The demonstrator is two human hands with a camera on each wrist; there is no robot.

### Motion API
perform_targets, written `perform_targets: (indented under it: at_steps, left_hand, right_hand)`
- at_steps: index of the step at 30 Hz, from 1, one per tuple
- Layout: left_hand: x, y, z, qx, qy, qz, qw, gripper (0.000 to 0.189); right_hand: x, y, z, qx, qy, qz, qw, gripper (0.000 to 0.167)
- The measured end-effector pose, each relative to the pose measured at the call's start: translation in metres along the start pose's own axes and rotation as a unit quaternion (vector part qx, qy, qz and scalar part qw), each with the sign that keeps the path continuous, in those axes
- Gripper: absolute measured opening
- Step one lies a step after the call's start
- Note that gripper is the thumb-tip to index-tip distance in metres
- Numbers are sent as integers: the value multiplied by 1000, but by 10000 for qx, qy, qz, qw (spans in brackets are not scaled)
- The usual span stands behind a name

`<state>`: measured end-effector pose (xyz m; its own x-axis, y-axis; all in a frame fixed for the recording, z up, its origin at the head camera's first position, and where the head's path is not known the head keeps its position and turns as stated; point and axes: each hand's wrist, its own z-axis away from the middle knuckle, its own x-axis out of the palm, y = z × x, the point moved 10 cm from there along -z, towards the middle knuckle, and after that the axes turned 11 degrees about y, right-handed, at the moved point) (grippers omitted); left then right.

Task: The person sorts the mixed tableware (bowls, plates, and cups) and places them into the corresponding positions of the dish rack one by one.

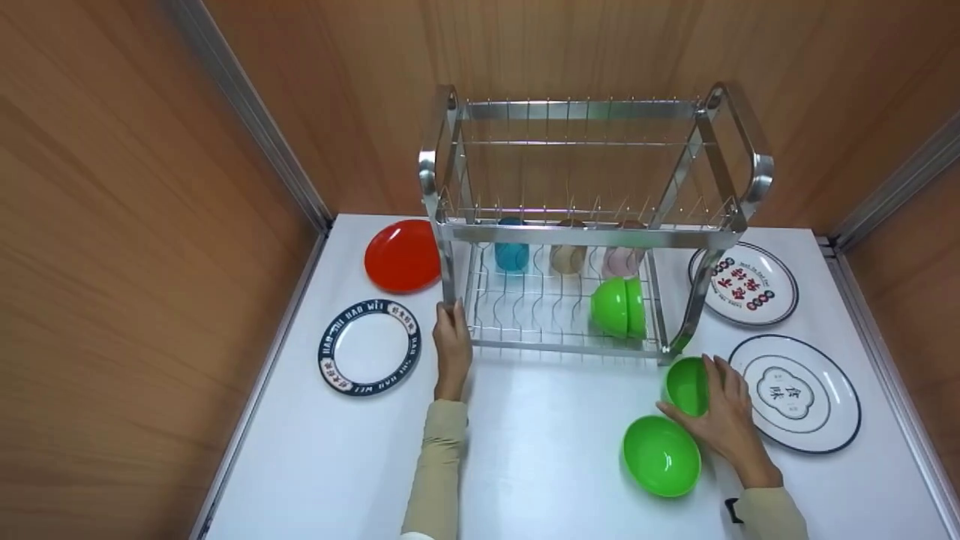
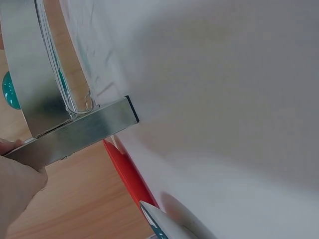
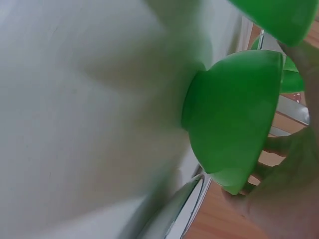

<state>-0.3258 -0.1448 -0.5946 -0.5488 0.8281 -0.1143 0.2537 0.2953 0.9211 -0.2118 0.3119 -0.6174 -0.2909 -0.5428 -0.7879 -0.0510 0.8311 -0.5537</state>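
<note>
While the left hand (image 1: 452, 345) grips the front left post of the rack (image 1: 585, 237), the right hand (image 1: 724, 420) holds a bowl (image 1: 682, 379) at its rim. Bowl: upright, near the rack's front right corner; contact with the bench (image 1: 540, 435) cannot be told. Plain green, smooth, narrow foot, wall flaring to a thin rim, inside partly shaded. Second bowl (image 1: 661, 459): just beside it, nearer the person, mouth up, same green, glossy highlight inside. Rack: metal, two wire tiers; lower tier holds nested bowls (image 1: 615, 307), green, on their sides at right, with a blue cup (image 1: 511, 256), tan cup (image 1: 568, 259) and pink cup (image 1: 622, 261) in a row farther back. Left of rack: red plate (image 1: 403, 256), dark-rimmed plate (image 1: 367, 349). Right: red-lettered plate (image 1: 780, 285), and large plate (image 1: 832, 382) near the right hand.
</note>
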Motion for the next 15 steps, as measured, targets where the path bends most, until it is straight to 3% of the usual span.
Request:
perform_targets:
  at_steps: [15]
  left_hand:
    - [0,-2,1,31,-7,108,9999,12]
  right_hand:
    - [5,18,2,624,-322,167,9974,125]
